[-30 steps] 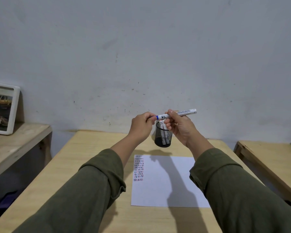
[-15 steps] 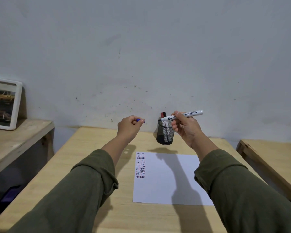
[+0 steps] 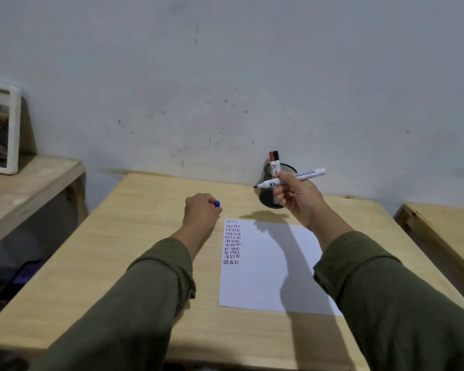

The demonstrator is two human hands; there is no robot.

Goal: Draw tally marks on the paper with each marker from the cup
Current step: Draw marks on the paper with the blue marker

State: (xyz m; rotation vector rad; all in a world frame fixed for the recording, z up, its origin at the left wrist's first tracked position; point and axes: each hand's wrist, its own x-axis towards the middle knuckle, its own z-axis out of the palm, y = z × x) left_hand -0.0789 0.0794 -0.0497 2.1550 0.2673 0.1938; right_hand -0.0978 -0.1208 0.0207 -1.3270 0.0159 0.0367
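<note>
My right hand [image 3: 296, 198] holds an uncapped white marker [image 3: 306, 175] level in the air, tip pointing left, in front of the black mesh cup [image 3: 268, 198]. Two more markers, one with a red cap [image 3: 273, 163], stand in the cup. My left hand [image 3: 201, 211] is closed around the blue cap [image 3: 217, 203], hovering left of the paper. The white paper [image 3: 268, 266] lies on the wooden table [image 3: 145, 236]; rows of dark and red tally marks [image 3: 232, 242] fill a column at its upper left.
A framed picture [image 3: 0, 129] leans on a low wooden shelf [image 3: 24, 188] at the left. A second wooden table [image 3: 445, 231] stands at the right. The wall runs right behind the cup.
The cap came off the marker; my left hand carried it left and down toward the table. My right hand kept the marker and the view tilted down.
</note>
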